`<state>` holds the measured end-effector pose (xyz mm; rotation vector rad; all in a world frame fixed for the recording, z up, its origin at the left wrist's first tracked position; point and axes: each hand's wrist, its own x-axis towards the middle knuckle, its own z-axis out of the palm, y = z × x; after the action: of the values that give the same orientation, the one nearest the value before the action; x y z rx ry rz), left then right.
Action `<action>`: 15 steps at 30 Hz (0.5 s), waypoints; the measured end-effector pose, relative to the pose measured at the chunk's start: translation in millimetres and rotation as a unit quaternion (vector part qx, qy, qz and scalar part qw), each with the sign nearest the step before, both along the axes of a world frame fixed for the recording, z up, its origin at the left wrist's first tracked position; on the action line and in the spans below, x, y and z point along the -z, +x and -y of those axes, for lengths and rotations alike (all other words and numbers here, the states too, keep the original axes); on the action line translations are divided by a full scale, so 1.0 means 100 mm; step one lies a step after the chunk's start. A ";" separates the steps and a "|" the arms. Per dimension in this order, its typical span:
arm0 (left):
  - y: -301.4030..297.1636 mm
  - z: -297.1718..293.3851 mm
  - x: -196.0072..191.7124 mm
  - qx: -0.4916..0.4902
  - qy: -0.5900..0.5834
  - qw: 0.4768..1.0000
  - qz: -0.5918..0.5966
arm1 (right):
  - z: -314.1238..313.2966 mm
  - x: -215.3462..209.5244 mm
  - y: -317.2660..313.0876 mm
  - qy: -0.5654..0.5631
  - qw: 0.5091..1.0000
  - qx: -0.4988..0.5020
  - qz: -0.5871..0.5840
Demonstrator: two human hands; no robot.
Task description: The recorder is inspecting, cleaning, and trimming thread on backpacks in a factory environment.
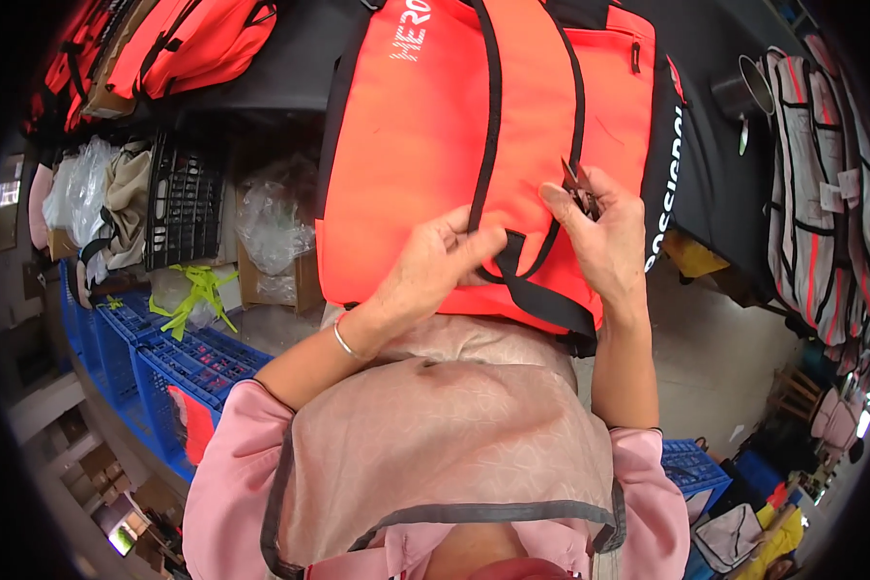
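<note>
- Head view: right hand (604, 232) grips small dark snips (580, 191), thumb on one side, fingers curled round the other; blades point away from the wearer, tips slightly apart.
- Snips sit over the right edge of the shoulder strap (532, 106); can't tell if they touch it.
- Left hand (430, 266) pinches the strap's lower end, thumb on top, fingers partly hidden beneath. Light-coloured bangle (342, 340) on that wrist.
- Strap is orange with black edging; black webbing (551, 304) runs from its lower end down to the right, toward the bag's bottom corner.
- Backpack (406, 164), bright orange-red with black sides, lies strap side up on the black surface (295, 82), bottom edge at the wearer's beige apron (454, 416). Pale lettering top left, short zip top right.
- Left of the backpack: clear plastic bags (273, 227) in a cardboard box, then a black crate (186, 208); nearer the wearer, yellow-green strips (199, 295) over blue crates (198, 362).
- Top left: more orange-red bags (203, 48), piled.
- Right of the backpack: grey cup (741, 87) tipped on its side, then grey bags (804, 193) with orange stripes, stacked.
- Lower right: another blue crate (694, 471), partly behind the pink sleeve (648, 503).
</note>
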<state>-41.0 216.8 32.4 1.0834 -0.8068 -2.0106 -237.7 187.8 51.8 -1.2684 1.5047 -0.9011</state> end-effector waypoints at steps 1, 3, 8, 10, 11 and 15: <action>0.00 -0.05 -0.01 0.005 -0.031 0.999 0.005 | 0.01 0.01 0.00 0.001 1.000 0.003 0.002; 0.04 -0.11 0.01 0.024 -0.038 0.999 -0.007 | 0.00 0.02 0.03 -0.024 0.999 0.018 0.027; -0.01 -0.09 0.04 0.000 -0.222 0.968 0.119 | 0.06 -0.05 0.07 -0.050 0.996 0.040 0.056; -0.06 -0.04 0.01 -0.011 -0.362 0.904 0.225 | 0.09 0.00 0.05 -0.044 0.993 0.057 0.092; -0.09 0.00 -0.04 -0.043 -0.492 0.820 0.289 | 0.11 0.07 0.03 -0.045 0.993 0.065 0.090; 0.08 0.16 0.11 0.034 -0.729 0.574 0.372 | 0.04 0.27 0.04 -0.006 0.989 -0.017 0.145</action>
<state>-32.5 200.5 21.5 0.6736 -2.2906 -0.1923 -233.9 183.4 25.1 -1.1147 1.2464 -1.0256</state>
